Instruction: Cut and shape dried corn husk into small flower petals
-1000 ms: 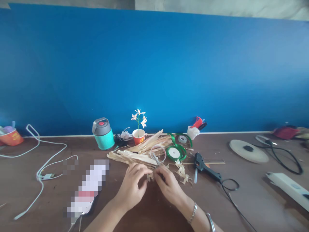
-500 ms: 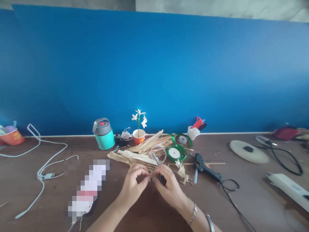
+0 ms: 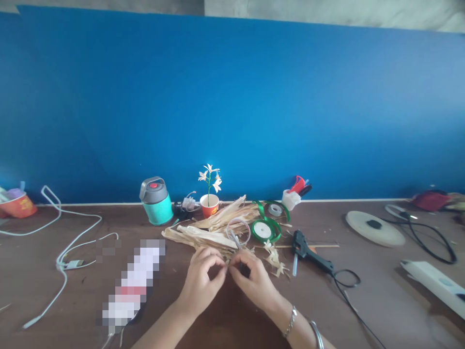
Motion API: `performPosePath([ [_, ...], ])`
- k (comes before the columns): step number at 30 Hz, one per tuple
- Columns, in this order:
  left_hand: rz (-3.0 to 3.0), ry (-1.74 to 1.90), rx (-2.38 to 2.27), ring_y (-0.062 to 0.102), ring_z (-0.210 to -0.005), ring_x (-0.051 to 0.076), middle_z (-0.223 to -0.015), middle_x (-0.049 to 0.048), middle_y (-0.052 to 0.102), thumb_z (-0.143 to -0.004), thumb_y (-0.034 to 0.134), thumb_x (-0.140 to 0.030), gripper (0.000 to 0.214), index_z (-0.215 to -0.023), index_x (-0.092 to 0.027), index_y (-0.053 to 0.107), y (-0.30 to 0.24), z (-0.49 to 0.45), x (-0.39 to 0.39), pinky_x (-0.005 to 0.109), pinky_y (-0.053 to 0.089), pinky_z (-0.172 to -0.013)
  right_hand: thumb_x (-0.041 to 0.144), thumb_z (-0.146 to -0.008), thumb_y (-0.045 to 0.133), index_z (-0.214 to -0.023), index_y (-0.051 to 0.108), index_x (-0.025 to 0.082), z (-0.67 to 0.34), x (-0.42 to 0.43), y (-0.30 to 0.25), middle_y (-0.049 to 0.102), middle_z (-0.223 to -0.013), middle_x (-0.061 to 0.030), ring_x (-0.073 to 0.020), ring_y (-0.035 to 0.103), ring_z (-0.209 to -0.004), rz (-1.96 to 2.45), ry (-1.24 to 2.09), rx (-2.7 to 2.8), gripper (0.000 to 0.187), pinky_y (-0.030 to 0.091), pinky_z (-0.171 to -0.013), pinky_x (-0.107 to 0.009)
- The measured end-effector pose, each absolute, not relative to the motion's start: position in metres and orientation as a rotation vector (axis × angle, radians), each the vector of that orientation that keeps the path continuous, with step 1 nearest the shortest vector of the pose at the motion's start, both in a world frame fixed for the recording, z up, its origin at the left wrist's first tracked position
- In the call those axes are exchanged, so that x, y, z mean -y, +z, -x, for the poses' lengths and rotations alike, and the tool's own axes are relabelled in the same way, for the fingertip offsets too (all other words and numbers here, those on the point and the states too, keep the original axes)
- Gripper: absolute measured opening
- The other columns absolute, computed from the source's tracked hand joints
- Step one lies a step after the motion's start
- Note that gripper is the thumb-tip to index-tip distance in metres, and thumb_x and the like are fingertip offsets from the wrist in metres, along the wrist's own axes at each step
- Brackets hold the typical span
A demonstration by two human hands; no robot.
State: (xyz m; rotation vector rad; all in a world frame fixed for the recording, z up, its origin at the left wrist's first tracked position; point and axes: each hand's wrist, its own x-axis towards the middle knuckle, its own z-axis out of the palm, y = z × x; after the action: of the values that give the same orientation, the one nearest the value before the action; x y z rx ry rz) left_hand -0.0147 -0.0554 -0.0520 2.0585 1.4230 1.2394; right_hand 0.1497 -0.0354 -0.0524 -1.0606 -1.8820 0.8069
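Observation:
My left hand and my right hand meet near the table's front middle, thumbs and index fingers pinched together. Between the fingertips shows a tiny pale bit that looks like dried corn husk; the fingers hide most of it. Just beyond lie dried corn husks in a loose pile. A pair of scissors lies by my right fingers, partly hidden. Close to my right hand are cut husk flowers and a spool of green ribbon.
A paper cup holds a stem of husk flowers. Left of it stands a turquoise flask. A black glue gun with its cord, a pale lid and a white power strip lie right. White cables spread left.
Both hands stay in nearly the same place. The fingertips have shifted slightly around the small bit, and the right fingertips now sit a little higher.

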Motion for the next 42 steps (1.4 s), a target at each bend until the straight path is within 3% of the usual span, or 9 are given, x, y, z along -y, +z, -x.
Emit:
performPosePath([
  [6,-2.261,1.212,-1.514,0.057,-0.088,0.022,-0.086,0.0033,0.064,-0.076,0.057,-0.008,0.014,-0.069,-0.020,0.058,-0.052,0.010,0.061,0.036,0.041,-0.077,0.006,-0.071,0.054,-0.066,0.054,0.019,-0.147,0.039,-0.055,0.061,-0.071,0.0006,-0.0170,0.056,-0.072,1.122,0.513,2.020,0.014,0.035,-0.076,-0.032],
  [16,-2.283,1.319,-1.659,0.055,-0.091,0.022,-0.092,0.0027,0.064,-0.079,0.058,-0.009,0.014,-0.072,-0.020,0.061,-0.056,0.003,0.065,0.036,0.036,-0.076,0.006,-0.067,0.056,-0.059,0.048,0.018,-0.139,0.045,-0.057,0.058,-0.065,0.0017,-0.0167,0.054,-0.069,1.249,0.315,1.905,0.016,0.028,-0.071,-0.030],
  [25,-2.255,1.358,-1.835,0.054,-0.088,0.024,-0.092,0.0033,0.065,-0.076,0.060,-0.010,0.014,-0.067,-0.020,0.060,-0.058,0.002,0.066,0.036,0.037,-0.075,0.007,-0.068,0.056,-0.059,0.049,0.019,-0.141,0.043,-0.063,0.059,-0.062,0.0000,-0.0191,0.055,-0.067,1.343,0.163,1.870,0.017,0.030,-0.068,-0.031],
  [29,-2.207,1.366,-1.846,0.054,-0.087,0.023,-0.092,0.0035,0.064,-0.078,0.059,-0.011,0.012,-0.072,-0.021,0.062,-0.060,0.008,0.063,0.036,0.039,-0.076,0.008,-0.072,0.054,-0.074,0.058,0.021,-0.146,0.039,-0.061,0.063,-0.074,-0.0027,-0.0218,0.057,-0.075,1.304,0.202,1.876,0.013,0.036,-0.073,-0.033],
  [32,-2.227,1.364,-1.743,0.055,-0.087,0.022,-0.091,0.0036,0.063,-0.081,0.057,-0.012,0.012,-0.074,-0.021,0.062,-0.061,0.010,0.061,0.036,0.041,-0.078,0.008,-0.075,0.054,-0.095,0.060,0.022,-0.147,0.038,-0.061,0.065,-0.093,-0.0057,-0.0235,0.058,-0.089,1.174,0.300,1.902,0.025,0.041,-0.077,-0.034],
  [37,-2.255,1.306,-1.705,0.056,-0.086,0.022,-0.089,0.0037,0.062,-0.081,0.056,-0.014,0.011,-0.076,-0.021,0.062,-0.059,0.007,0.062,0.037,0.042,-0.079,0.008,-0.080,0.055,-0.078,0.058,0.021,-0.146,0.037,-0.064,0.063,-0.089,-0.0046,-0.0222,0.057,-0.086,1.108,0.370,1.932,0.014,0.040,-0.077,-0.034],
  [42,-2.289,1.190,-1.727,0.056,-0.090,0.025,-0.094,0.0048,0.062,-0.077,0.059,-0.013,0.015,-0.089,-0.022,0.064,-0.057,0.007,0.061,0.038,0.043,-0.079,0.007,-0.083,0.054,-0.078,0.059,0.021,-0.147,0.040,-0.062,0.062,-0.090,-0.0038,-0.0224,0.055,-0.087,1.125,0.327,2.006,0.016,0.035,-0.078,-0.036],
])
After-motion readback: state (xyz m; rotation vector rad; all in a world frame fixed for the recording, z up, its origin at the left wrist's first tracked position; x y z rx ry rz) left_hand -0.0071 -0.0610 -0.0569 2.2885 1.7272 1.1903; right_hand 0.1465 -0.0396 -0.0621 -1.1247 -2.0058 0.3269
